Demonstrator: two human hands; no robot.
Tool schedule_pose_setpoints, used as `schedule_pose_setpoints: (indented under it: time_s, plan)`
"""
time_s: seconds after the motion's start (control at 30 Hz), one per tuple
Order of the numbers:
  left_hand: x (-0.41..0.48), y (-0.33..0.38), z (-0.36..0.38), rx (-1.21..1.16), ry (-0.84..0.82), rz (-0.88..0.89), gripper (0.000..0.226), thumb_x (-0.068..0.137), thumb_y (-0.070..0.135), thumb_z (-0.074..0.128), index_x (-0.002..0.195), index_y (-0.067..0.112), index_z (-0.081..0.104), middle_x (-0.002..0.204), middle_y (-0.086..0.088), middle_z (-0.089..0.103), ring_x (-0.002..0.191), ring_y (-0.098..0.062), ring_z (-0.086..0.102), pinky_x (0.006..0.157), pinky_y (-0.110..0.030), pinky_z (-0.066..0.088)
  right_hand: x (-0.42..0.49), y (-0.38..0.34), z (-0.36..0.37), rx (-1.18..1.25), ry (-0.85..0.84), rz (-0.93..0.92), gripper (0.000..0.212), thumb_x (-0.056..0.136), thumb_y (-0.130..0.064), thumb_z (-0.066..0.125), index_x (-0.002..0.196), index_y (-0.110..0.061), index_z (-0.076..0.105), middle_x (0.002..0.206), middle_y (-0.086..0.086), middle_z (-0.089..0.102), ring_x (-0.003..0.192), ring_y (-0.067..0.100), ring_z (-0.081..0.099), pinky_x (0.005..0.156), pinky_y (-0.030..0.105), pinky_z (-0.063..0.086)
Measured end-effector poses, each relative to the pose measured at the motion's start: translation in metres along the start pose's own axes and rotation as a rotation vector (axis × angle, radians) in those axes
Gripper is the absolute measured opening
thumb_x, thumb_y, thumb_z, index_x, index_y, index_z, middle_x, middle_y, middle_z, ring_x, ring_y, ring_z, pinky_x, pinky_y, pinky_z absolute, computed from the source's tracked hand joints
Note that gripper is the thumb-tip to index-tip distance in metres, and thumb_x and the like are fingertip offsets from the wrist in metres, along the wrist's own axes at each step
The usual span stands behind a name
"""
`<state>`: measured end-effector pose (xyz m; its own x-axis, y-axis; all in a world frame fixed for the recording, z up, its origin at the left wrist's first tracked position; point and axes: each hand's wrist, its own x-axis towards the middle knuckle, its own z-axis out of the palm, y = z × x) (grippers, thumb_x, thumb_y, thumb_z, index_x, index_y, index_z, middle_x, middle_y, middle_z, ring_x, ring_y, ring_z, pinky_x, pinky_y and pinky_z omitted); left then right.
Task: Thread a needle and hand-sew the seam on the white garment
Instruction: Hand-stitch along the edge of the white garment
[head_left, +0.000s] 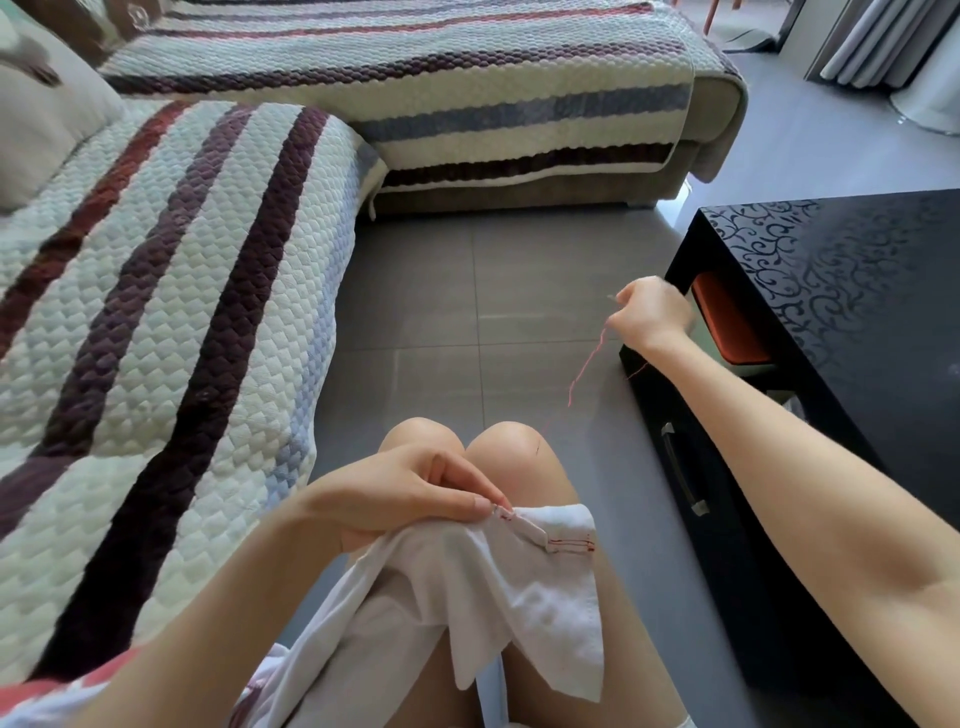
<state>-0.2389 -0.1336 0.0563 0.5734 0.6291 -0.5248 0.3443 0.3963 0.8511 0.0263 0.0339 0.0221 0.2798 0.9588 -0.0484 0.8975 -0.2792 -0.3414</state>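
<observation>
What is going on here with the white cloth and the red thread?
A person sits and hand-sews a white garment that lies on their lap. The left hand pinches the garment at its seam, next to a short row of red stitches. The right hand is stretched out in front of the black table and pinches what looks like the needle. The red thread runs from that hand down toward the knees.
</observation>
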Motion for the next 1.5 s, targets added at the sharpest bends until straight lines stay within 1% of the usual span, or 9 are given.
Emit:
schedule_pose_setpoints:
  time_s: [0.1,0.17,0.33,0.77,0.9,1.0,1.23,1.33,1.5]
  plan:
    - [0.0,0.0,-0.002,0.006,0.017,0.016,0.018,0.09,0.009,0.063,0.09,0.019,0.078,0.093,0.003,0.074,0.09,-0.005,0.064,0.08,-0.016,0.047,-0.049,-0.022,-0.013,0.301,-0.259,-0.323,0.041,0.081,-0.007,0.066,0.12,-0.02,0.066,0.124,-0.003,0.065,0.11,0.013,0.06,0.09,0.027,0.047]
    - [-0.001,0.001,-0.002,0.0,0.027,0.022,0.021,0.091,0.008,0.062,0.089,0.021,0.079,0.092,0.003,0.075,0.089,-0.004,0.064,0.08,-0.017,0.047,-0.096,-0.033,-0.031,0.579,-0.597,-0.448,0.024,0.087,-0.012,0.068,0.11,-0.018,0.071,0.098,-0.015,0.072,0.086,0.002,0.065,0.072,0.022,0.052]
    - [-0.002,0.0,-0.001,-0.02,0.02,0.025,0.018,0.088,0.011,0.067,0.087,0.024,0.079,0.088,0.0,0.072,0.085,-0.006,0.062,0.077,-0.017,0.047,-0.152,-0.035,-0.045,0.415,-0.985,-0.653,0.012,0.091,-0.028,0.064,0.088,-0.022,0.074,0.05,-0.018,0.046,0.051,0.003,0.034,0.052,0.017,0.027]
    - [-0.001,-0.007,-0.004,-0.029,0.043,0.073,0.019,0.078,0.022,0.067,0.092,0.015,0.078,0.09,-0.006,0.072,0.085,-0.007,0.062,0.077,-0.02,0.046,-0.15,-0.038,-0.039,0.48,-0.702,-0.686,0.013,0.085,-0.013,0.071,0.074,-0.009,0.066,0.045,-0.012,0.032,0.046,0.006,0.025,0.047,0.015,0.022]
    - [-0.005,-0.008,-0.006,-0.04,0.067,0.09,0.014,0.082,0.016,0.069,0.093,0.014,0.078,0.095,-0.018,0.069,0.089,-0.014,0.06,0.081,-0.025,0.045,-0.159,-0.026,-0.036,0.594,-0.769,-0.589,0.028,0.074,-0.037,0.077,0.09,-0.016,0.067,0.048,-0.01,0.029,0.047,0.008,0.023,0.048,0.021,0.019]
    - [-0.007,-0.008,-0.006,-0.011,0.1,0.132,0.021,0.081,0.019,0.066,0.096,0.011,0.077,0.105,-0.028,0.065,0.093,-0.016,0.062,0.086,-0.028,0.045,-0.169,-0.017,-0.029,0.459,-0.88,-0.63,0.021,0.078,-0.032,0.077,0.089,-0.015,0.071,0.045,-0.011,0.034,0.044,0.005,0.032,0.047,0.016,0.025]
    - [-0.014,-0.002,0.001,0.183,0.108,0.071,0.015,0.089,0.027,0.066,0.096,0.02,0.078,0.09,0.006,0.075,0.085,0.0,0.064,0.079,-0.018,0.047,-0.165,0.007,-0.044,0.457,-0.89,-0.598,0.019,0.089,-0.024,0.067,0.071,-0.021,0.071,0.054,-0.008,0.051,0.052,0.003,0.04,0.052,0.018,0.032]
    - [-0.012,0.002,0.017,0.279,0.116,0.101,0.015,0.087,0.031,0.068,0.087,0.02,0.077,0.079,0.005,0.073,0.074,0.001,0.061,0.069,-0.017,0.046,-0.17,0.019,-0.064,0.434,-0.949,-0.645,0.023,0.086,-0.03,0.063,0.064,-0.037,0.065,0.053,-0.01,0.053,0.05,0.001,0.042,0.051,0.013,0.032]
    - [0.003,-0.001,0.041,0.348,0.132,0.14,0.015,0.087,0.028,0.069,0.081,0.016,0.075,0.068,0.011,0.067,0.062,0.004,0.055,0.061,-0.011,0.04,-0.171,0.036,-0.062,0.248,-0.865,-0.58,0.024,0.087,-0.027,0.067,0.063,-0.028,0.067,0.054,-0.005,0.056,0.049,0.003,0.044,0.051,0.019,0.033]
